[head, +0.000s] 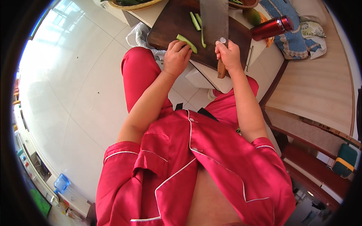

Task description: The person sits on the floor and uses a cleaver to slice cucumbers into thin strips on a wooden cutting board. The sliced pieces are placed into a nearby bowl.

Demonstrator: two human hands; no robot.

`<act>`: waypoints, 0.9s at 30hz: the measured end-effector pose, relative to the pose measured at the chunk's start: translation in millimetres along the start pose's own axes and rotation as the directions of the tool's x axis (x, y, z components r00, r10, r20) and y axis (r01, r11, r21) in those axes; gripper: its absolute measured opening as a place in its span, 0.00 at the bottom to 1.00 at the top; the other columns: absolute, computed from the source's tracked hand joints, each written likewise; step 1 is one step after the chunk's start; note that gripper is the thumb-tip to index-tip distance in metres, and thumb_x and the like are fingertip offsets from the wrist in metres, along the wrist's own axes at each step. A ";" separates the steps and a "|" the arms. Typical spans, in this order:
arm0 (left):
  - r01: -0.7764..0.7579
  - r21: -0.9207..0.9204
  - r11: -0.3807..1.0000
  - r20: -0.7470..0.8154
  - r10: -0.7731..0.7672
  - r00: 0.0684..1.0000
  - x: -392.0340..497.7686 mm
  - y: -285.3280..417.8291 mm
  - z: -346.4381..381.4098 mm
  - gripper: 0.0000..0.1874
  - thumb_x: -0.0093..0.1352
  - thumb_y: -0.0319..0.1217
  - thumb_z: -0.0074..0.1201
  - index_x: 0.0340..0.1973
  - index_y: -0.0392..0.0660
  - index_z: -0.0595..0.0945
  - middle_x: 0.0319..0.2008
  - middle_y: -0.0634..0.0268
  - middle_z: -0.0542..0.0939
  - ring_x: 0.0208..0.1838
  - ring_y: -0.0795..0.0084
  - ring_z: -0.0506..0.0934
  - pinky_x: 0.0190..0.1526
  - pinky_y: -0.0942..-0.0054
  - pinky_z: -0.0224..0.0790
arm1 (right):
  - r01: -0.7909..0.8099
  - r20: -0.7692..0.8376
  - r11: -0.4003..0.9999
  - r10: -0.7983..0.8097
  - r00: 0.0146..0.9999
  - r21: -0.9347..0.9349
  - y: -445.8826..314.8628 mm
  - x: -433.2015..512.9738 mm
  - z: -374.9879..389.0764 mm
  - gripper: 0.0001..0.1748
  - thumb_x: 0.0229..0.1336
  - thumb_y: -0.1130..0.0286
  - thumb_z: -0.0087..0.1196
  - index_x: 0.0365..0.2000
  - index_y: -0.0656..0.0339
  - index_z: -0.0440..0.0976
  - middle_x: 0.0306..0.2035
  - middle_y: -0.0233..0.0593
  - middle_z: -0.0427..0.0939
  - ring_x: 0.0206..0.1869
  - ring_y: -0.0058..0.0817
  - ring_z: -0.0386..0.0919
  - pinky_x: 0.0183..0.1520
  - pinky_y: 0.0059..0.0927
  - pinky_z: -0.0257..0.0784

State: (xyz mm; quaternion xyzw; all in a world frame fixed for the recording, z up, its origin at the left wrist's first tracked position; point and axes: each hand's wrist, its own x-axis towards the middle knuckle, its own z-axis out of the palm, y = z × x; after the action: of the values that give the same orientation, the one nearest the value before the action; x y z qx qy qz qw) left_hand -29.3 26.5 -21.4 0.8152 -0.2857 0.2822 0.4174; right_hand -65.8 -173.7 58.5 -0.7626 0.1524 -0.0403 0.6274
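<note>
My left hand [176, 58] is at the near left of a dark wooden cutting board [169, 22], its fingers on a green cucumber piece [191, 46]. In my right hand [229, 55] is a cleaver's wooden handle [221, 69]. The broad steel blade [214, 21] points away from me, above the board, and hides part of it. Cut cucumber strips [195, 21] lie between the blade and my left hand. One thin strip [203, 39] sits close beside the blade's left edge.
A wicker basket [133, 5] of green produce stands at the far left. Right of the board are a green fruit [251, 17], a red thermos [271, 28] lying tilted in view, and an orange bag [270, 41]. A brown bowl [246, 4] is partly visible behind. A white plastic bag [137, 35] hangs left.
</note>
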 end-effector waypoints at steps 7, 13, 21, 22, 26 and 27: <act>-0.006 0.010 1.000 -0.015 0.006 1.000 1.8 0.0 0.9 0.10 0.60 0.27 0.66 0.38 0.43 0.85 0.42 0.62 0.81 0.51 0.56 0.77 0.52 0.62 0.73 | 0.146 0.066 0.970 -0.135 0.989 -0.196 3.1 -20.8 7.2 0.12 0.64 0.66 0.57 0.26 0.60 0.74 0.21 0.24 0.75 0.21 0.12 0.69 0.26 0.19 0.64; 0.005 -0.005 1.000 -0.010 -0.005 1.000 1.4 -1.6 1.6 0.10 0.60 0.27 0.65 0.38 0.43 0.85 0.42 0.62 0.81 0.50 0.56 0.77 0.51 0.62 0.74 | 0.412 0.079 0.821 -0.416 0.906 -0.395 1.1 -49.8 26.6 0.10 0.64 0.68 0.56 0.29 0.66 0.74 0.19 0.35 0.71 0.22 0.18 0.67 0.28 0.26 0.66; 0.032 -0.016 0.999 0.007 -0.031 0.999 3.5 -0.1 0.4 0.09 0.60 0.28 0.65 0.37 0.43 0.86 0.41 0.63 0.81 0.50 0.57 0.78 0.50 0.62 0.74 | 0.411 0.077 0.827 -0.415 0.907 -0.385 6.3 -50.6 31.0 0.09 0.64 0.69 0.56 0.33 0.66 0.77 0.20 0.37 0.70 0.23 0.21 0.66 0.29 0.27 0.66; 0.033 -0.014 0.999 0.005 -0.033 0.999 3.2 -0.3 0.4 0.09 0.60 0.28 0.65 0.37 0.43 0.86 0.41 0.63 0.81 0.50 0.57 0.78 0.50 0.62 0.74 | 0.415 0.079 0.819 -0.420 0.904 -0.395 6.3 -51.1 31.4 0.09 0.64 0.69 0.56 0.34 0.66 0.77 0.20 0.37 0.70 0.23 0.21 0.66 0.29 0.27 0.67; 0.026 0.008 1.000 -0.001 -0.026 1.000 2.8 -1.4 1.4 0.09 0.59 0.29 0.65 0.36 0.45 0.85 0.40 0.65 0.80 0.50 0.58 0.77 0.50 0.64 0.74 | 0.403 0.092 0.794 -0.409 0.908 -0.455 7.7 -52.1 32.3 0.10 0.62 0.68 0.54 0.40 0.63 0.79 0.25 0.46 0.76 0.28 0.39 0.75 0.33 0.34 0.71; 0.021 0.017 1.000 -0.002 -0.021 1.000 2.7 -1.9 1.7 0.09 0.59 0.29 0.64 0.36 0.45 0.85 0.40 0.65 0.80 0.50 0.59 0.76 0.50 0.65 0.74 | 0.394 0.096 0.788 -0.398 0.912 -0.474 7.8 -52.2 32.9 0.13 0.62 0.68 0.53 0.43 0.61 0.80 0.28 0.50 0.78 0.31 0.48 0.79 0.34 0.38 0.73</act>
State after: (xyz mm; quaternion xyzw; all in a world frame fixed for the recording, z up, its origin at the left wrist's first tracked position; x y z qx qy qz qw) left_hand -25.7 25.3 -21.3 0.8215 -0.2741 0.2810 0.4136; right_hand -108.5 -129.2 50.8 -0.9093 -0.0027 -0.1347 0.3937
